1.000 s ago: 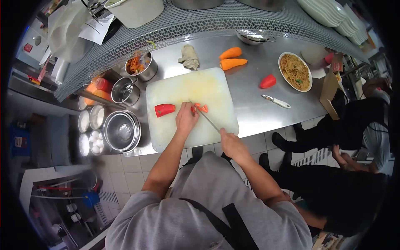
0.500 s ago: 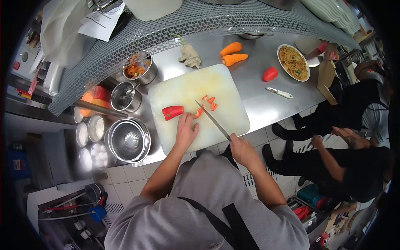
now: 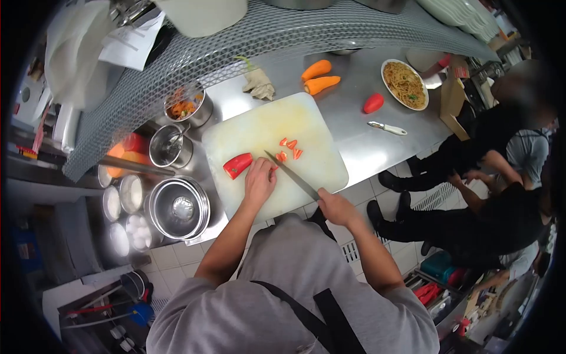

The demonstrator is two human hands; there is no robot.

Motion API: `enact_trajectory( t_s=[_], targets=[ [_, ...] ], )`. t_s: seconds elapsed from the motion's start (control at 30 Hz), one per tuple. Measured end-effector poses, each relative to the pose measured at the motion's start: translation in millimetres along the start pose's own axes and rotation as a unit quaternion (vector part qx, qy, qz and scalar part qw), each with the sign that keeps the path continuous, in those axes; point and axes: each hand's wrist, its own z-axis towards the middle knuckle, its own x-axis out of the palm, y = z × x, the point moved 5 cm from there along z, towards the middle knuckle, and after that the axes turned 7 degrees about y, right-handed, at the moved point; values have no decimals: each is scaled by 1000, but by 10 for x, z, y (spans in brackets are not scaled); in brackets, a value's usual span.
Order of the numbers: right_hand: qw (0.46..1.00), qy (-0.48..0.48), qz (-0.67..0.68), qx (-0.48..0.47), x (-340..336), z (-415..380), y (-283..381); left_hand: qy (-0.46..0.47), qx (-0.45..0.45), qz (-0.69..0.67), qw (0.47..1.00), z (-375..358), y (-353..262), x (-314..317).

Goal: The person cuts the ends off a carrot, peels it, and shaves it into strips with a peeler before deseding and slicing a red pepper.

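Observation:
A white cutting board [image 3: 295, 118] lies on the steel counter. My right hand [image 3: 336, 206] is closed round the handle of a long knife [image 3: 296, 178], whose blade slants up and left over the board. Just left of the blade, my left hand [image 3: 259, 182] rests with its fingertips together on a small red piece of pepper, mostly hidden under them. Beside that hand lies a large red pepper piece [image 3: 237, 166]. Several small cut red pieces [image 3: 292, 144] are scattered near the knife tip.
Two carrots [image 3: 322, 85], a ginger root [image 3: 259, 84], a red pepper piece [image 3: 373, 103], a peeler [image 3: 387, 128] and a noodle plate [image 3: 404, 85] lie beyond the board. Metal bowls [image 3: 180, 207] and pots [image 3: 171, 146] stand left. Other people [image 3: 460, 221] stand at right.
My left hand has its fingers drawn in closer on the small pepper piece. The knife has shifted a little, and the large red piece has tilted. The whole view has shifted slightly.

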Motion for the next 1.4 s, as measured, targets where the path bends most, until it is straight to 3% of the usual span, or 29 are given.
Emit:
enact_trajectory(
  t_s=[0.13,0.23,0.33,0.4,0.47,0.57,0.6,0.63,0.67,0.7,0.83,0.93,1.0,1.13,1.2,1.27,1.3,1.33,1.4],
  targets=[
    [996,-74,38,21,-397,-177,-196,15,17,-32,999,371,-49,236],
    [988,-132,71,19,-503,-339,-346,15,89,-90,992,638,-180,353],
    [976,-202,78,23,-548,-425,-578,4,74,-75,994,916,-380,339],
    [973,-213,86,14,-568,-465,-682,-42,8,-82,996,1132,-696,231],
    [975,-196,92,41,-553,-498,-809,-33,37,-85,995,1469,-1074,413],
    [980,-174,78,60,-576,-564,-1045,84,114,-88,986,2062,-1656,1019],
    [987,-123,83,65,-618,-601,-1062,99,130,-101,981,2227,-1736,1315],
    [991,-71,91,72,-665,-650,-1111,87,141,-51,985,2387,-1811,1627],
    [987,-85,99,95,-754,-715,-1215,72,152,-3,986,2539,-1870,1937],
    [990,-55,102,75,-790,-742,-1260,143,88,0,986,2699,-1796,2274],
    [993,21,120,5,-928,-730,-1363,186,43,2,982,2912,-1735,2781],
    [988,82,116,-63,-911,-517,-1389,204,61,38,976,2894,-1645,2636],
    [984,108,107,-95,-872,-320,-1346,165,108,-37,980,2751,-1483,2344],
    [976,130,107,-136,-539,200,-1278,131,-1,-184,974,1830,-1229,1246],
    [971,77,114,-195,-364,399,-1315,57,-96,-296,949,1109,-744,854],
    [971,106,136,-167,-363,387,-1347,14,-92,-46,995,486,-602,402],
    [964,17,144,-222,-357,349,-1325,18,-96,-40,994,263,-598,309],
    [977,34,140,-157,-640,113,-1142,31,-107,-14,994,48,-475,287],
    [980,43,160,-114,-688,-73,-921,45,-72,-39,996,-109,-387,336]
  ],
)
